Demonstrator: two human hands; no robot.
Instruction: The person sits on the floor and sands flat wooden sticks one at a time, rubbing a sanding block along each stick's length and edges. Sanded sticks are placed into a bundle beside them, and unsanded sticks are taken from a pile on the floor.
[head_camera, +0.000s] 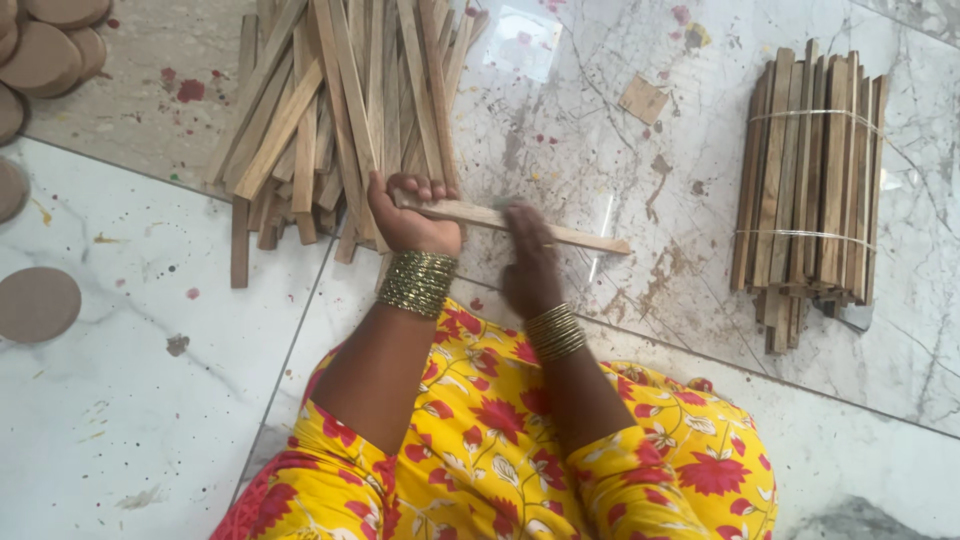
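Wooden strip (510, 222) — thin, pale, lying crosswise just above the marble floor (620, 140) — is pinched at its near end by the left hand (410, 215), fingers curled shut over it. The right hand (530, 265) is blurred against the strip's middle; whether it grips the strip or only presses on it I cannot tell. Its far end hangs free and unsupported, so a hard push could snap or flick it. The loose pile of strips (340, 110) touches the left hand and could slide — splinters are a risk too. A tied bundle (810, 180) lies well apart.
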